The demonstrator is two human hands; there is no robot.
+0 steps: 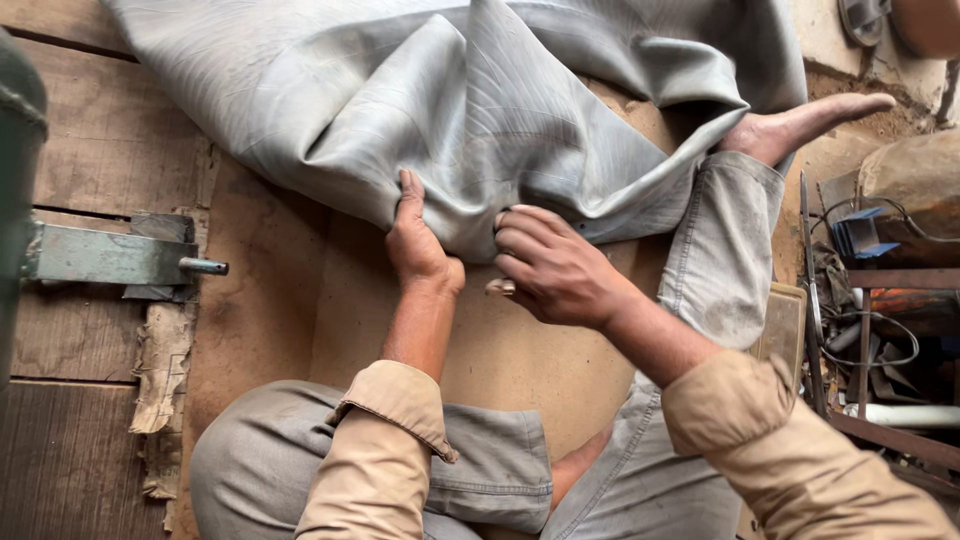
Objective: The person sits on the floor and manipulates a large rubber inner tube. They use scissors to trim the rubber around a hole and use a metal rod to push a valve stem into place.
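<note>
both hands [420, 245] [550, 270] apparently gripping rubber sheet's [480, 110] edge

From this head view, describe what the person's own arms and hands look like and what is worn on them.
Both arms wear tan, khaki-coloured sleeves with buttoned-style cuffs, rolled or pushed up so the forearms are bare. The left hand is bare, with no glove, and no ring shows on it. The right hand is also ungloved and seems to carry a ring on one finger. No watch or wristband shows on either wrist. The cuffs look a little dusty.
</note>
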